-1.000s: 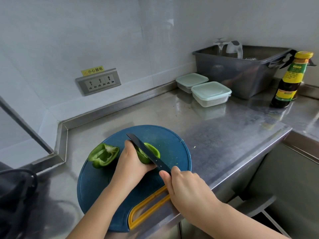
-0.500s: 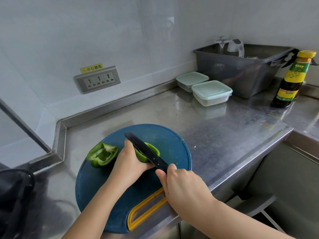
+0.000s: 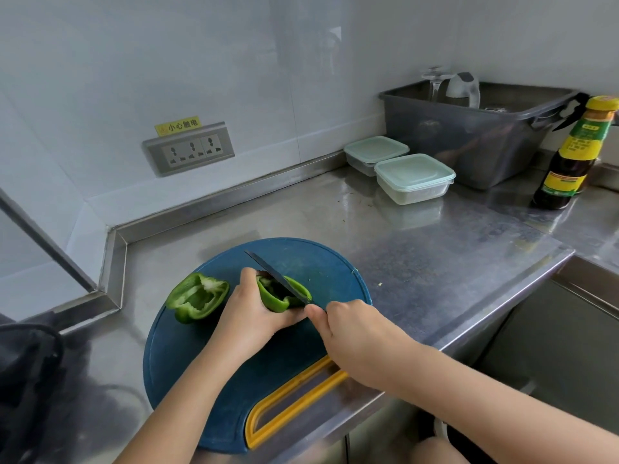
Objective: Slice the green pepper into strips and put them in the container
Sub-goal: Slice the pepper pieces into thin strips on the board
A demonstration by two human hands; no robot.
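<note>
We see L hand (image 3: 258,311) gripping green pepper half (image 3: 272,301) on blue cutting board (image 3: 321,266), R hand (image 3: 363,341) gripping black knife (image 3: 279,281) across it.

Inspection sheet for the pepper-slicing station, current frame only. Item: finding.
Surface: steel counter; blue cutting board at its front edge.
Job's things: knife blade across one pepper half; second pepper half lies cut side up on the board; front container and rear container, lids on.
Clutter: sauce bottle; grey bin holding glassware.
Grippers: left hand holds the pepper half; right hand grips the knife.
Cables: nothing seen.
Surroundings: wall socket under a yellow label; white wall.
</note>
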